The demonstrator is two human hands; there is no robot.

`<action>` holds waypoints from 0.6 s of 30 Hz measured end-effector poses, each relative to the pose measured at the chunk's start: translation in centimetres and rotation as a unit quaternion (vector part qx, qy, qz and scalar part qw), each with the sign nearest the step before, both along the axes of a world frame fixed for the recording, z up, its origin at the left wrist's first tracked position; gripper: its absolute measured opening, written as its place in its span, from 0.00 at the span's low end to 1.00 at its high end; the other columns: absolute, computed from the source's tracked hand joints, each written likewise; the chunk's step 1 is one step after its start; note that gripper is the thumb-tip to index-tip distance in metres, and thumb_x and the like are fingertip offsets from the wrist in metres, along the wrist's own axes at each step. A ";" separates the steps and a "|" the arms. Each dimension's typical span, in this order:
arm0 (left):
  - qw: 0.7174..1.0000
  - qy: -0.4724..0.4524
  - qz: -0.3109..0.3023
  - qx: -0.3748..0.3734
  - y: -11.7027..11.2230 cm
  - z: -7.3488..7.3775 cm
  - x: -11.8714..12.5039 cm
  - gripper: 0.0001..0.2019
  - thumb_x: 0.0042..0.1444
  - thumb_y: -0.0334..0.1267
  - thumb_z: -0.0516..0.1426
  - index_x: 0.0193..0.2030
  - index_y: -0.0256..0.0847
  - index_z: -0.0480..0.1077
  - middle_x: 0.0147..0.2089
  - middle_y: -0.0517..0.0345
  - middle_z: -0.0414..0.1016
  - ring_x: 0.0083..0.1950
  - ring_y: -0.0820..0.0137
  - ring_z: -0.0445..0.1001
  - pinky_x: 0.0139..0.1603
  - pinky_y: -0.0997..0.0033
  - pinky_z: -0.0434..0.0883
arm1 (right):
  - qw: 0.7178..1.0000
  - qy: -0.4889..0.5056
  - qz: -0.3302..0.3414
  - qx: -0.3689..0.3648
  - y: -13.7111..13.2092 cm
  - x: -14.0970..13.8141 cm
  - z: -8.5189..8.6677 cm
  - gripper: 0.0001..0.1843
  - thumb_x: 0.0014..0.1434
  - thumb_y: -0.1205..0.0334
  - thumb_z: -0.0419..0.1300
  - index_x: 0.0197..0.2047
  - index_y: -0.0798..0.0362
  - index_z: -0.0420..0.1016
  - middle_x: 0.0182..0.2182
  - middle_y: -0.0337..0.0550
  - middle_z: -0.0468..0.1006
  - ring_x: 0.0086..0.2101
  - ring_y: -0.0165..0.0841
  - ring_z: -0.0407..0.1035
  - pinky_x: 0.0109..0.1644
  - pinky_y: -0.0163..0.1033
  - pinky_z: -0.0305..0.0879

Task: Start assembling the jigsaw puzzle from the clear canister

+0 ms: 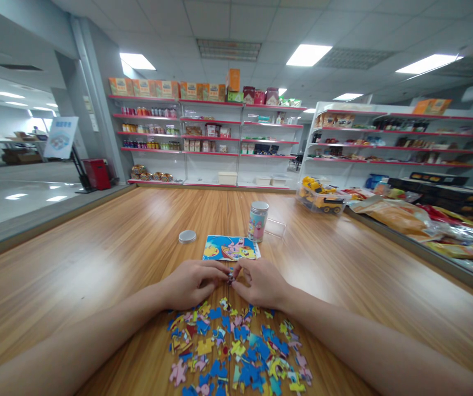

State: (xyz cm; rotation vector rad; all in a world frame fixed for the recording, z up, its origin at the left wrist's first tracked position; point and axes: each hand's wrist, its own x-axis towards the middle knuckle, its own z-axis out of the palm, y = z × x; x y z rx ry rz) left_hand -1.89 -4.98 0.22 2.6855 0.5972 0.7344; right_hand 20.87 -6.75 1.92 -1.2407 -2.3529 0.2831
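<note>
Head view, hands: We see our left hand [193, 283] and right hand [261, 283] meeting at the middle of the wooden bench [96, 258], knuckles up, fingertips almost touching.
Head view, fingers: The fingers [220, 273] of both hands are curled in and pinched together on small puzzle pieces [230, 276] held between them; how many pieces sit in the pinch we cannot tell.
Head view, loose pile: A scatter of jigsaw pieces [236, 352], mostly blue with yellow and pink, lies flat on the bench just behind the fingers, toward us, between our two forearms and partly under the wrists.
Head view, reference picture: A cartoon picture card [230, 248] lies flat just beyond the fingers, apart from them.
Head view, tin: A round cartoon-printed tin [258, 221] stands upright beyond the fingers and a little to the right, touching or just beside the card's far right corner.
Head view, lid: A silver lid [187, 236] lies flat beyond the fingers to the left, apart from the card.
Head view, clear box: A clear plastic piece [275, 226] lies just right of the tin.
Head view, far right: A box holding a yellow toy truck [321, 199] sits well beyond the right hand, next to packaged goods [401, 217].
Head view, background: Red-edged store shelves [207, 140] stocked with boxes and bottles line the far wall.
</note>
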 end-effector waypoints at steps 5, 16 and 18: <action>1.000 0.002 0.006 -0.004 0.1 0.1 0.1 0.19 0.57 0.24 0.52 0.52 0.44 0.73 0.57 0.58 0.73 0.57 0.69 0.72 0.59 0.70 0.68 | 1.000 0.002 -0.006 -0.002 0.1 0.0 -0.1 0.08 0.52 0.60 0.61 0.35 0.52 0.77 0.21 0.37 0.71 0.22 0.29 0.63 0.27 0.32 0.52; 1.000 0.004 0.001 -0.007 -0.1 0.3 0.0 0.20 0.57 0.24 0.52 0.54 0.44 0.72 0.58 0.59 0.73 0.58 0.69 0.71 0.60 0.70 0.67 | 1.000 0.006 -0.012 0.007 0.3 -0.1 -0.4 0.08 0.53 0.60 0.60 0.37 0.52 0.76 0.21 0.36 0.70 0.22 0.29 0.62 0.28 0.32 0.51; 1.000 0.004 0.001 -0.008 -0.1 0.3 0.0 0.20 0.57 0.24 0.52 0.54 0.44 0.72 0.58 0.58 0.73 0.58 0.69 0.71 0.59 0.70 0.68 | 1.000 0.006 -0.010 0.009 0.3 0.0 -0.6 0.08 0.54 0.60 0.59 0.37 0.52 0.76 0.21 0.36 0.70 0.22 0.29 0.62 0.28 0.32 0.51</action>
